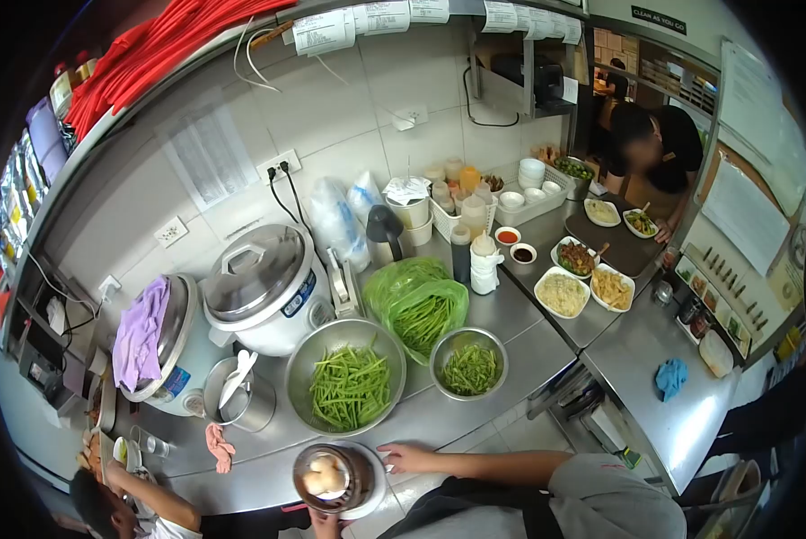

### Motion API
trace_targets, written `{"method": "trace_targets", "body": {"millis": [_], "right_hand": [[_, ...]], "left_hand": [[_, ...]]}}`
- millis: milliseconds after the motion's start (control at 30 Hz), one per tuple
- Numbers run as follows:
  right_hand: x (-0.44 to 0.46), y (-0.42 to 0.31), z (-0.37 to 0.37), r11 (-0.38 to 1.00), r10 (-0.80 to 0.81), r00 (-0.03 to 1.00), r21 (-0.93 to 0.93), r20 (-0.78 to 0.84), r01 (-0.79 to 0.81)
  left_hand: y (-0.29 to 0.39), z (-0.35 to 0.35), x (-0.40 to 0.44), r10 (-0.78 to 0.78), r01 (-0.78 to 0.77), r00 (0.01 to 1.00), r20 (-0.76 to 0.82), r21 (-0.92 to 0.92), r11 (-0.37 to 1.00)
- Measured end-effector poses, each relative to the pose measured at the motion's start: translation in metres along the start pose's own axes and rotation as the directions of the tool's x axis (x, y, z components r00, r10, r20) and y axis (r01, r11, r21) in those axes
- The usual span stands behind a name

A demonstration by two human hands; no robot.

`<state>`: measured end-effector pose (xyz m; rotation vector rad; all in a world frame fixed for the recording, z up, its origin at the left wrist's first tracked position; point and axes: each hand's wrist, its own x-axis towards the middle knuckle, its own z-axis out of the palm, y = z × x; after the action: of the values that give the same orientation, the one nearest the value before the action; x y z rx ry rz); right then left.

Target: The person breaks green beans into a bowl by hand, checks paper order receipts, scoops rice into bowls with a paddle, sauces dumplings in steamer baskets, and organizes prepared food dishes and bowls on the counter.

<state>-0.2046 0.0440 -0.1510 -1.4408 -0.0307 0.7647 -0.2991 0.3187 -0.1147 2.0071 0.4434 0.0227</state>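
Observation:
A white plate (378, 492) is held low at the counter's front edge. On it stands a dark, round, steamer-like container (360, 474) with several pale round pieces of food (325, 476) inside, slightly blurred. My left hand (325, 524) grips the plate from below at the near side, its fingers partly hidden. My right hand (408, 458) reaches in from the right, with its fingers closed at the plate's right rim. Just beyond are a large metal bowl of cut green beans (349, 388) and a smaller metal bowl of greens (470, 370).
A green bag of beans (421, 310), rice cookers (264, 292) and a metal pot (239, 404) line the counter. A pink cloth (219, 447) lies near its edge. Filled dishes (562, 294) stand at right. One person (106, 503) is at lower left, another (654, 148) behind the pass.

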Motion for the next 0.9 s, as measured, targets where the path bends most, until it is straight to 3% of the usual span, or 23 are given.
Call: {"method": "trace_targets", "body": {"millis": [33,67,167,300,433,533,600,633,700,767,833,900], "right_hand": [[0.000,0.002,0.001,0.999,0.010,1.000,0.048,0.014,-0.010],[-0.006,0.000,0.008,0.998,-0.042,0.992,-0.051,-0.123,0.036],[-0.032,-0.008,0.002,0.801,-0.305,0.919,-0.589,-0.252,0.104],[-0.069,-0.006,-0.010,0.888,-0.258,0.900,-0.453,-0.351,0.078],[-0.124,0.010,-0.033,0.883,-0.316,0.828,-0.464,-0.463,0.077],[-0.174,0.010,-0.053,0.929,-0.212,0.782,-0.369,-0.586,-0.025],[-0.210,0.013,-0.067,0.978,-0.136,0.729,-0.206,-0.671,-0.007],[-0.228,0.015,-0.075,0.992,-0.094,0.702,-0.124,-0.706,0.007],[-0.263,0.029,-0.092,0.997,-0.077,0.601,-0.076,-0.796,0.027],[-0.298,0.038,-0.110,0.993,-0.117,0.483,-0.105,-0.868,0.050],[-0.338,0.040,-0.130,0.985,-0.160,0.359,-0.171,-0.920,0.001],[-0.379,0.053,-0.159,0.987,-0.143,0.276,-0.158,-0.951,-0.030]], "left_hand": [[-0.014,0.010,-0.004,-0.037,0.044,0.997,0.062,-0.119,0.992],[-0.025,0.019,-0.007,-0.083,0.129,0.983,0.162,-0.293,0.947],[-0.052,0.040,-0.014,-0.141,0.281,0.939,0.313,-0.466,0.839],[-0.078,0.059,-0.017,-0.129,0.356,0.903,0.411,-0.545,0.759],[-0.030,0.086,-0.042,-0.134,0.346,0.846,0.516,-0.339,0.875],[0.038,0.120,-0.069,0.018,0.300,0.809,0.588,-0.440,0.846],[0.060,0.147,-0.076,0.182,0.185,0.764,0.619,-0.481,0.857],[0.073,0.157,-0.079,0.170,0.210,0.722,0.670,-0.447,0.870],[0.096,0.189,-0.086,0.227,0.165,0.648,0.727,-0.426,0.890],[0.098,0.235,-0.091,0.395,-0.003,0.567,0.723,-0.478,0.878],[0.123,0.278,-0.111,0.328,0.043,0.505,0.798,-0.403,0.914],[0.163,0.313,-0.136,0.174,0.270,0.383,0.907,-0.290,0.918]]}}
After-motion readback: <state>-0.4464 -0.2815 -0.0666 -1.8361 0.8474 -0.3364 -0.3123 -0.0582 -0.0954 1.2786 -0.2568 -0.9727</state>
